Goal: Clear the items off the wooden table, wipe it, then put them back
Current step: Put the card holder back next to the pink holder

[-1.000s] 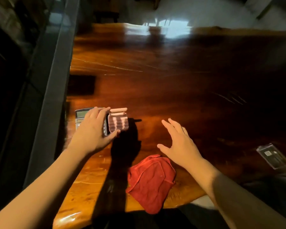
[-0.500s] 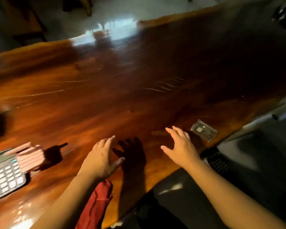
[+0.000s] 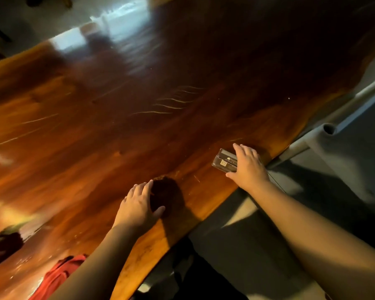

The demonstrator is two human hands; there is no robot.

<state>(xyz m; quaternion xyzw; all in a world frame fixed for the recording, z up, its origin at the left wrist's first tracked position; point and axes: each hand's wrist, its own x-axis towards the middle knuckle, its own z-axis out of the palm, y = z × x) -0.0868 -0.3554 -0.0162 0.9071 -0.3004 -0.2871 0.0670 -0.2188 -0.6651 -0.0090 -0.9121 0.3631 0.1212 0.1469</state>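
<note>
Clear card case (image 3: 224, 162) flat near table (image 3: 117, 126) edge; red cloth (image 3: 56, 276) crumpled

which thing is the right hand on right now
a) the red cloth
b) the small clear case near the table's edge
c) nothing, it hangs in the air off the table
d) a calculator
b: the right hand lies over the small clear case by the near edge of the wooden table, while the red cloth sits far off by the left arm.

head view, down over table (image 3: 139, 126)
</note>
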